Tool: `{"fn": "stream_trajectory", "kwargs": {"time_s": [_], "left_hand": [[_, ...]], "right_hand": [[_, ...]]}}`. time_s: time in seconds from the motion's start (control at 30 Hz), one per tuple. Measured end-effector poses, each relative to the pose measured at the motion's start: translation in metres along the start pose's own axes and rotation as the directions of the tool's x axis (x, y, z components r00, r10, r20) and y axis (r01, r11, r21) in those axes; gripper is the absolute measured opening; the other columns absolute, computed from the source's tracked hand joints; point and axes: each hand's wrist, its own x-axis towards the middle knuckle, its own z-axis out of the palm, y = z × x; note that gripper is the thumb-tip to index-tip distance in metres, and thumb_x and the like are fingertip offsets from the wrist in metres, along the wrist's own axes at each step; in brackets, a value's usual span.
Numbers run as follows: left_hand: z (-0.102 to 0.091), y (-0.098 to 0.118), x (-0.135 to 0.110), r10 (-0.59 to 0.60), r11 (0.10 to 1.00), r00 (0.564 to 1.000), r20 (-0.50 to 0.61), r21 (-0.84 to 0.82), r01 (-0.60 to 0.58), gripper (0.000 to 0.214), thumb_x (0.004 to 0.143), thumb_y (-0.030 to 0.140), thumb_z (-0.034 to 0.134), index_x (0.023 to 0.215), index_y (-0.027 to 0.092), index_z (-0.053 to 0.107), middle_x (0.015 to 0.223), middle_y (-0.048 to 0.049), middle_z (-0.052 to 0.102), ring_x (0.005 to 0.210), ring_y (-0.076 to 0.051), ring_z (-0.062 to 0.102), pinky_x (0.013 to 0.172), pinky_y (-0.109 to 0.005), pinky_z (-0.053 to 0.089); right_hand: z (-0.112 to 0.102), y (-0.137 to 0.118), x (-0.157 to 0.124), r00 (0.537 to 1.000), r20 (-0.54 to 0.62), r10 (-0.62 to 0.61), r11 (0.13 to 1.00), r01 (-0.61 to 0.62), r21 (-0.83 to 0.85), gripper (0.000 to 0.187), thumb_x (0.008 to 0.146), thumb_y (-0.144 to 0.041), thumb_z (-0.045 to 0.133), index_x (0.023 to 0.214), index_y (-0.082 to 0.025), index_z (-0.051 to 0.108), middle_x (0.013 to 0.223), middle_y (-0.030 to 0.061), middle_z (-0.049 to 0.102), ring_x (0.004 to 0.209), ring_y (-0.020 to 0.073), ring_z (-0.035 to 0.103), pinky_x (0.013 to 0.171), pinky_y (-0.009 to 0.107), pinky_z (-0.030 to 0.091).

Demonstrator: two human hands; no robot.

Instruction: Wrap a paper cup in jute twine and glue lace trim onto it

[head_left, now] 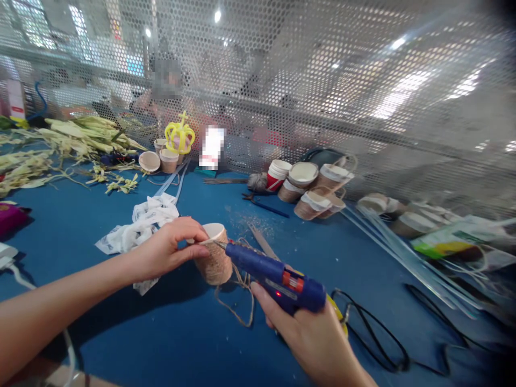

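My right hand [298,322] grips a dark blue hot glue gun [262,266] with a lit red lamp on its side. The metal nozzle points left, at the rim of a paper cup [216,263] wrapped in brown twine. By that rim, the thumb and fingers of my left hand [181,242] pinch a strand of twine [207,241]; whether they also grip the rim I cannot tell. Loose loops of twine [237,317] lie on the blue table beside the cup. Behind my left hand is crumpled white tissue-like material [155,212].
Several wrapped cups [310,204] stand at the back right, near pliers [266,206]. Clear glue sticks [407,258] and a black cord [374,338] lie right. Dried husks [84,134], a yellow crown-shaped piece [179,137] and a phone [212,146] are farther back, before a perforated metal screen [258,70].
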Motion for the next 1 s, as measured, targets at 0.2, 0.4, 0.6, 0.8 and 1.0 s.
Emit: {"fn": "stream_trajectory", "kwargs": {"time_s": [0.2, 0.4, 0.6, 0.8, 1.0], "left_hand": [[-0.001, 0.001, 0.001, 0.010, 1.000, 1.000, 0.000, 0.004, -0.010, 0.019, 0.086, 0.029, 0.050, 0.077, 0.015, 0.060, 0.083, -0.0055, 0.067, 0.081, -0.016, 0.059, 0.083, -0.032, 0.041], [-0.001, 0.000, 0.001, 0.036, 0.999, 0.999, 0.009, -0.005, -0.036, 0.016, 0.086, 0.027, 0.050, 0.079, 0.016, 0.059, 0.084, -0.0052, 0.066, 0.081, -0.016, 0.058, 0.080, -0.032, 0.042], [-0.001, 0.000, 0.001, 0.050, 0.999, 0.999, 0.000, -0.004, -0.050, 0.016, 0.086, 0.026, 0.050, 0.077, 0.016, 0.058, 0.083, -0.0053, 0.065, 0.082, -0.016, 0.058, 0.081, -0.032, 0.043], [-0.002, 0.000, 0.001, 0.051, 0.999, 0.999, -0.005, 0.011, -0.051, 0.017, 0.086, 0.028, 0.049, 0.078, 0.016, 0.059, 0.084, -0.0060, 0.066, 0.083, -0.016, 0.058, 0.081, -0.033, 0.043], [-0.002, 0.000, 0.001, 0.050, 0.999, 0.999, 0.001, 0.009, -0.050, 0.017, 0.086, 0.028, 0.049, 0.078, 0.016, 0.059, 0.084, -0.0063, 0.066, 0.082, -0.016, 0.058, 0.081, -0.033, 0.043]], "right_hand": [[-0.007, -0.012, 0.002, 0.998, 0.063, 0.018, 1.000, -0.019, 0.009, 0.010, 0.073, -0.027, 0.055, 0.067, -0.023, 0.062, 0.062, 0.0034, 0.066, 0.064, 0.0212, 0.066, 0.058, 0.030, 0.053], [-0.011, -0.018, 0.003, 0.999, 0.051, -0.011, 1.000, 0.011, 0.005, 0.012, 0.072, -0.029, 0.056, 0.064, -0.024, 0.063, 0.050, 0.0013, 0.062, 0.056, 0.0196, 0.064, 0.057, 0.029, 0.053], [-0.014, -0.009, 0.004, 0.998, 0.063, 0.021, 1.000, -0.021, -0.004, 0.007, 0.069, -0.030, 0.060, 0.066, -0.026, 0.064, 0.044, -0.0007, 0.059, 0.061, 0.0224, 0.066, 0.055, 0.029, 0.054], [-0.004, 0.000, 0.004, 0.995, -0.051, 0.087, 0.996, -0.086, 0.024, 0.010, 0.071, -0.030, 0.059, 0.075, -0.023, 0.065, 0.062, 0.0034, 0.067, 0.071, 0.0237, 0.068, 0.058, 0.032, 0.055], [0.003, -0.001, -0.003, 0.996, -0.035, 0.081, 0.996, -0.080, 0.035, 0.011, 0.074, -0.029, 0.056, 0.078, -0.024, 0.065, 0.056, 0.0026, 0.065, 0.072, 0.0234, 0.067, 0.056, 0.031, 0.055]]}}
